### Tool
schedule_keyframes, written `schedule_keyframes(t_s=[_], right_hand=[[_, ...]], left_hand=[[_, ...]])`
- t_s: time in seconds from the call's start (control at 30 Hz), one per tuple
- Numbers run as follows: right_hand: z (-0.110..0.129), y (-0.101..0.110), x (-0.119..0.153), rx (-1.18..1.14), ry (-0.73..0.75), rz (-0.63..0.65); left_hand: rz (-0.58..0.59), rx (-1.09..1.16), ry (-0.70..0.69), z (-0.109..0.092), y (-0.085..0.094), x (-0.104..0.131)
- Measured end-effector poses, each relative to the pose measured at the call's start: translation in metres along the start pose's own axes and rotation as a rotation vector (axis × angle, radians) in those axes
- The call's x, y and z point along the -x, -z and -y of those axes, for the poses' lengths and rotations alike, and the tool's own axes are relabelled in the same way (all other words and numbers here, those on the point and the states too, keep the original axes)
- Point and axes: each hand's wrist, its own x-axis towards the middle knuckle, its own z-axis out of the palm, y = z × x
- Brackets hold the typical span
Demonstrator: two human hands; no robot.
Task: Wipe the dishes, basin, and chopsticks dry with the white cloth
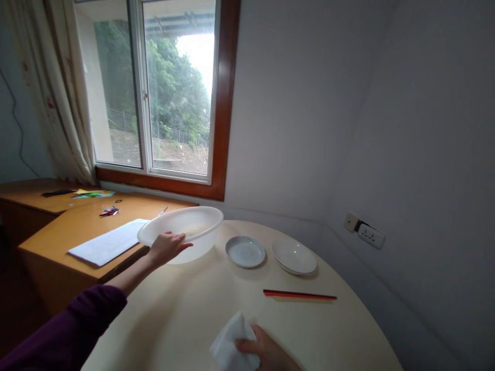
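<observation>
My left hand (168, 248) grips the near rim of a translucent white plastic basin (199, 247), with the fingers over the edge and the thumb along the outside. The basin stands at the back left of the round table and looks slightly tilted. Low in the view, my right hand (266, 348) is closed around a crumpled white cloth or tissue (234, 342). Beyond the right hand lie red and dark chopsticks (299, 295). Farther back are a small pale grey-blue plate (245, 252) and a white dish (294, 256).
The cream round table (201, 309) curves along the wall at right. A wooden desk (58, 232) adjoins it on the left, bearing white paper (110, 241), a pen and small coloured items. A wall socket (371, 235) is at right; a window (178, 93) is behind.
</observation>
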Motion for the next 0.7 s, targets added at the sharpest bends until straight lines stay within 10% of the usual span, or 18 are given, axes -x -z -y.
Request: schedule_keyframes(t_s=[0.2, 0.7], right_hand=[[0.003, 0.008, -0.004, 0.130, -0.013, -0.012], [0.008, 0.008, -0.001, 0.265, -0.015, -0.121]], left_hand=[[0.010, 0.253, 0.147, 0.004, -0.009, -0.001], [0.219, -0.003, 0.130, -0.003, -0.005, 0.005]])
